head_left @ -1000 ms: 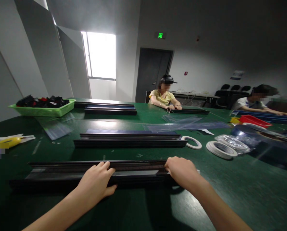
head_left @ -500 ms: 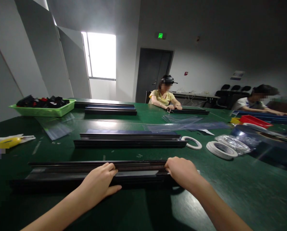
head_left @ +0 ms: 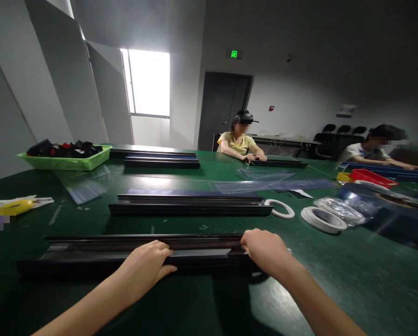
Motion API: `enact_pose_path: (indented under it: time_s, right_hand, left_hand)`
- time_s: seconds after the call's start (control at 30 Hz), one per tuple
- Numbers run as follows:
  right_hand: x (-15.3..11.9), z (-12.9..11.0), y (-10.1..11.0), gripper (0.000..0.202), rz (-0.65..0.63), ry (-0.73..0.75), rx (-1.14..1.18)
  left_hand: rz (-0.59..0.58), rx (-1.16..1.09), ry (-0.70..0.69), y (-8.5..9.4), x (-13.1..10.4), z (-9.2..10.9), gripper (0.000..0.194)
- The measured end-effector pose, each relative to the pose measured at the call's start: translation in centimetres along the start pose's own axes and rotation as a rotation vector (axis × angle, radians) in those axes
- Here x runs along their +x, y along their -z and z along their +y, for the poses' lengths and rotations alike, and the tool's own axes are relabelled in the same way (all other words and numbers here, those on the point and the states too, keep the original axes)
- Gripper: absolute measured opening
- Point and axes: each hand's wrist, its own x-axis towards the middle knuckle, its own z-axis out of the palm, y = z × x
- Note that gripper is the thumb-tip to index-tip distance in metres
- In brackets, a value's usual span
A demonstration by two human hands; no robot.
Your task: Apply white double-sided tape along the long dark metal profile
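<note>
A long black channel-shaped profile (head_left: 75, 267) lies across the green table in front of me, with a greyish strip (head_left: 209, 252) along its trough. My left hand (head_left: 148, 261) grips the profile near its middle, thumb against the near wall and fingers curled into the trough. At the right end, my right hand (head_left: 265, 249) is closed over the profile, its fingertips reaching down inside. What those fingertips press on is hidden. Just beyond lies a second black profile (head_left: 191, 209), apart from both hands.
White tape rolls (head_left: 323, 220) and a clear plastic bundle (head_left: 338, 210) sit to the right. A green basket (head_left: 65, 163) of black parts stands far left, near a yellow-handled tool (head_left: 17, 206). Clear plastic strips (head_left: 272, 185) lie farther back. Two people (head_left: 238, 140) work across the table.
Both hands keep nearly the same places on the profile. The whole view has shifted very slightly.
</note>
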Motion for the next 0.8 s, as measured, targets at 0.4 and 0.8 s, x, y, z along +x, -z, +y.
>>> enact_pose_path:
  time_s: [0.4,0.8]
  right_hand:
    - [-0.3,-0.2,0.6,0.021,0.0,-0.017,0.022]
    - [-0.7,0.2,0.9,0.024,-0.026,0.014,0.049]
  left_hand:
    - [0.045,-0.031,-0.047,-0.7,0.1,-0.7,0.028]
    - [0.018,-0.079,0.054,-1.0,-0.2,-1.9,0.03]
